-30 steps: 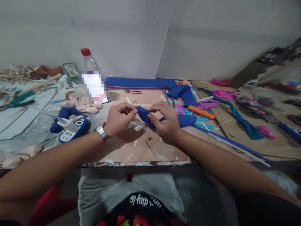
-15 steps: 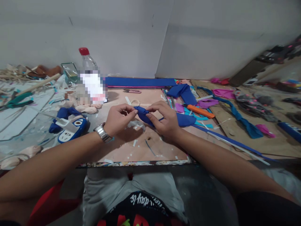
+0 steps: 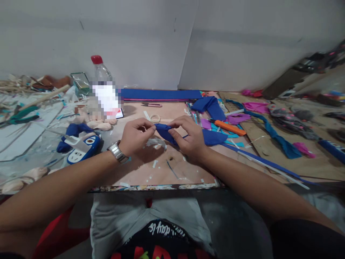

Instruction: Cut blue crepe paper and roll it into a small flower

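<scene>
A folded piece of blue fabric (image 3: 163, 131) is stretched between my two hands above the work board. My right hand (image 3: 190, 136) has it between thumb and fingers, and a wider blue flap (image 3: 214, 137) comes out behind that hand to the right. At the fabric's narrow left tip, the thumb and forefinger of my left hand (image 3: 138, 135) are pinched together. Whether a thread is also in that pinch I cannot make out. Just beyond the fingertips lies a pale ring-shaped roll (image 3: 155, 118). Clear crumpled plastic (image 3: 156, 143) lies below the left hand.
Small pink-handled snips (image 3: 151, 105) lie behind my hands. An orange cutter (image 3: 230, 127) rests on scraps at right. At left are a phone (image 3: 106, 100) against a red-capped bottle (image 3: 97, 60), a blue-and-white power strip (image 3: 83, 149) and green-handled pliers (image 3: 23, 115).
My left hand has shifted very slightly left and down, so a bit more of the fabric's left tip shows. My right hand keeps its grip in about the same place.
</scene>
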A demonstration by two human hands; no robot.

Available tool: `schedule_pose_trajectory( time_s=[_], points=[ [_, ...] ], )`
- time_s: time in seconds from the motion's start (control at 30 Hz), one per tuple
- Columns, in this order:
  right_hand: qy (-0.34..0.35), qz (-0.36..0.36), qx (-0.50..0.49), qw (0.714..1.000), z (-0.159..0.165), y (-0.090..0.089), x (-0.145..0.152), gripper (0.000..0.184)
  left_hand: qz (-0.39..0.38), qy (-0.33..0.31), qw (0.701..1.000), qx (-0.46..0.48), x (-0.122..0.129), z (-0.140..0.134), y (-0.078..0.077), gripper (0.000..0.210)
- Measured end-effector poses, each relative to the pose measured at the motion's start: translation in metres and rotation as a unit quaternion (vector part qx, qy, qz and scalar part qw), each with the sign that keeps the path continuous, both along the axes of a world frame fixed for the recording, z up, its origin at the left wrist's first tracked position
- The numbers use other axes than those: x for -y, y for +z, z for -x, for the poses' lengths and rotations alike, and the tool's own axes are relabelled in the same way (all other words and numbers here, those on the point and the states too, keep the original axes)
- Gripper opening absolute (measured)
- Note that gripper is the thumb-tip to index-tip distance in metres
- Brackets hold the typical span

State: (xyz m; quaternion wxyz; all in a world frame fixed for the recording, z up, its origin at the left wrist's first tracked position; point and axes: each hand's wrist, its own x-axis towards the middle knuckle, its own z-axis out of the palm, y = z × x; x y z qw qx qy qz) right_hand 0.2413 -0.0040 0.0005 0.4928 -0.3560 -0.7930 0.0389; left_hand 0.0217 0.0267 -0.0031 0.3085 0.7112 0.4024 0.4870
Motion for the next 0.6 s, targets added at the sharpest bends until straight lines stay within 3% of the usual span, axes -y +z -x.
schedule_pose_trajectory(
  time_s=[0.43,0.6],
  points=[
    [-0.010,0.010,-0.007,1.000,-0.0012,0.0004,-0.0014,0.011,0.044,0.010,0.999,0.025,-0.0030,-0.0011,-0.0017,0.020],
    [-0.009,0.007,-0.002,1.000,-0.0011,0.0003,-0.0013,0.011,0.068,-0.013,0.997,0.024,-0.0014,-0.0014,-0.0020,0.028]
  ],
)
